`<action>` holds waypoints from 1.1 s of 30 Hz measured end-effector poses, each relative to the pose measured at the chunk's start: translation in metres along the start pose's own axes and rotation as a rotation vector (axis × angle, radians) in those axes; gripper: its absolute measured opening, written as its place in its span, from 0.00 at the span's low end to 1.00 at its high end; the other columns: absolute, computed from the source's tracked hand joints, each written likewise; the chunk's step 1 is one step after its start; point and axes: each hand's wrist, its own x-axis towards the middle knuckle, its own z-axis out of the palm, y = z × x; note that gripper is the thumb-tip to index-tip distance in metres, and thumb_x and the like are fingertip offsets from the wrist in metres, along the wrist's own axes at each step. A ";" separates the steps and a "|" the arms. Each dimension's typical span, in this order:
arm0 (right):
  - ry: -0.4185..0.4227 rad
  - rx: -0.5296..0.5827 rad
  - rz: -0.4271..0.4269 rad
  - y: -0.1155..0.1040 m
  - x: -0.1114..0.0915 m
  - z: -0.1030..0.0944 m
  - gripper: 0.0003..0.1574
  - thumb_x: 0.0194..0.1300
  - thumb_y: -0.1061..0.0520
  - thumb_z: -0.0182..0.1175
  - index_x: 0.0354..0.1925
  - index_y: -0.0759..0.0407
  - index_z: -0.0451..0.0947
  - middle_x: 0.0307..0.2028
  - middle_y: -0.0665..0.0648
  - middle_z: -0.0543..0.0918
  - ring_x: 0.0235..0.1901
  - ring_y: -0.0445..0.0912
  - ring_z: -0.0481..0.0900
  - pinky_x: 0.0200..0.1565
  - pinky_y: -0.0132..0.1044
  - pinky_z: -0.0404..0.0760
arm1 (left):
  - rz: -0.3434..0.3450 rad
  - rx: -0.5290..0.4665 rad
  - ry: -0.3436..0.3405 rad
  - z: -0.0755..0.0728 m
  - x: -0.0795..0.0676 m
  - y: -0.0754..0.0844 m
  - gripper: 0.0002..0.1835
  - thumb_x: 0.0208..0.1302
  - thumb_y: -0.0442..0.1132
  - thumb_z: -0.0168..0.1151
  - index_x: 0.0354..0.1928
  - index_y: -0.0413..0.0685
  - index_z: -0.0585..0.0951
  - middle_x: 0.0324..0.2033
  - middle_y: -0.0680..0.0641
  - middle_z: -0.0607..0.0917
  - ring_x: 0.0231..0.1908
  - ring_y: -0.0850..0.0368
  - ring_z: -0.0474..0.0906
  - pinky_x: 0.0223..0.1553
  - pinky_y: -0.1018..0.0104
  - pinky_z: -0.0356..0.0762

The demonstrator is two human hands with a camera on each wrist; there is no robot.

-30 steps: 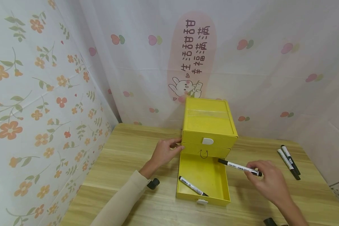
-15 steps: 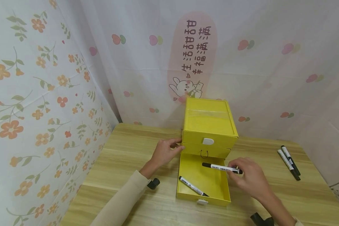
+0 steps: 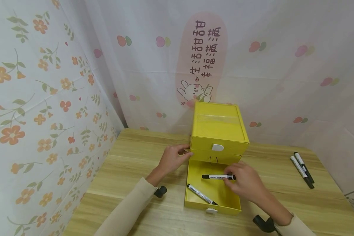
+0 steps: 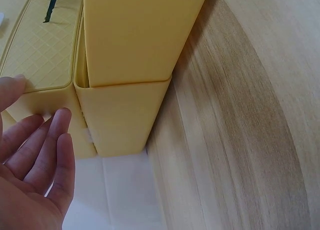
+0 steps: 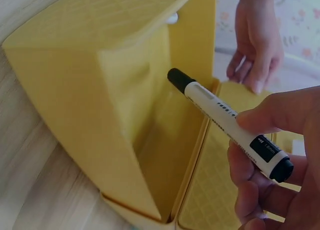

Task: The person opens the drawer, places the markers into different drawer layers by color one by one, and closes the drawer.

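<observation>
My right hand [image 3: 245, 182] pinches a whiteboard marker [image 3: 216, 177] with a white barrel and black ends. It is held nearly level over the pulled-out bottom drawer of a yellow drawer cabinet [image 3: 219, 123]. In the right wrist view the marker [image 5: 225, 117] overlaps the inside of the drawer [image 5: 137, 109]. Another marker [image 3: 201, 194] lies slantwise in the drawer, near its front. My left hand [image 3: 171, 159] is at the cabinet's left front edge. In the left wrist view its thumb [image 4: 11, 89] touches the front face, while the loosely bent fingers reach along the side.
Two more markers [image 3: 302, 170] lie side by side on the wooden table [image 3: 135, 164] at the right. Clear tape crosses the cabinet top. A white knob [image 3: 217, 147] marks the top drawer, and a black cord loop [image 3: 213, 160] hangs below it. Patterned curtains [image 3: 153, 65] stand behind and left.
My right hand has carried the marker leftward from beside the drawer to over it, and the marker has turned closer to level. My left hand has stayed at the cabinet's edge.
</observation>
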 end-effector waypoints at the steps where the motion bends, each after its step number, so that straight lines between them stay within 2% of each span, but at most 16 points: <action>1: -0.007 -0.003 -0.003 -0.002 0.002 0.001 0.08 0.56 0.59 0.79 0.33 0.51 0.89 0.33 0.45 0.88 0.34 0.43 0.81 0.34 0.40 0.83 | -0.001 0.002 0.000 0.000 0.000 0.000 0.21 0.76 0.44 0.74 0.61 0.37 0.89 0.46 0.43 0.94 0.44 0.49 0.94 0.45 0.55 0.91; 8: -0.072 -0.001 -0.002 -0.012 0.013 0.010 0.08 0.55 0.58 0.78 0.29 0.49 0.87 0.29 0.41 0.84 0.32 0.41 0.78 0.32 0.37 0.79 | 0.004 0.008 0.001 0.000 0.000 0.000 0.21 0.76 0.44 0.74 0.61 0.37 0.89 0.46 0.43 0.94 0.43 0.49 0.94 0.44 0.56 0.91; 15: -0.149 -0.019 -0.013 -0.020 0.020 0.015 0.10 0.56 0.57 0.80 0.27 0.49 0.86 0.27 0.42 0.83 0.31 0.42 0.77 0.29 0.36 0.78 | 0.006 -0.001 -0.005 -0.001 0.001 0.000 0.20 0.76 0.43 0.74 0.61 0.37 0.89 0.48 0.41 0.94 0.44 0.49 0.94 0.45 0.56 0.91; 22: -0.268 -0.026 -0.017 -0.025 0.024 0.013 0.14 0.54 0.56 0.81 0.22 0.46 0.83 0.23 0.40 0.78 0.29 0.40 0.73 0.25 0.36 0.75 | 0.012 0.013 0.002 0.000 0.001 -0.001 0.20 0.76 0.44 0.74 0.60 0.37 0.90 0.47 0.42 0.94 0.44 0.49 0.94 0.45 0.56 0.91; 25: -0.310 -0.011 -0.042 -0.025 0.026 0.015 0.18 0.53 0.57 0.80 0.19 0.47 0.80 0.19 0.39 0.73 0.23 0.36 0.67 0.22 0.33 0.68 | 0.013 0.009 0.003 0.000 0.001 0.000 0.19 0.76 0.44 0.74 0.60 0.37 0.90 0.47 0.42 0.94 0.43 0.49 0.94 0.44 0.55 0.91; 29: -0.374 0.026 -0.038 -0.026 0.026 0.019 0.27 0.55 0.59 0.79 0.15 0.46 0.71 0.15 0.38 0.62 0.18 0.34 0.56 0.19 0.30 0.54 | 0.013 0.006 0.004 0.000 0.001 0.000 0.19 0.76 0.44 0.73 0.59 0.37 0.90 0.47 0.41 0.94 0.43 0.49 0.94 0.44 0.55 0.91; 33: -0.441 0.038 -0.009 -0.029 0.025 0.022 0.31 0.57 0.57 0.80 0.13 0.46 0.68 0.14 0.39 0.59 0.17 0.35 0.54 0.19 0.31 0.52 | 0.009 0.009 0.002 0.001 0.000 0.000 0.20 0.76 0.44 0.73 0.60 0.37 0.90 0.48 0.41 0.94 0.43 0.49 0.94 0.44 0.56 0.91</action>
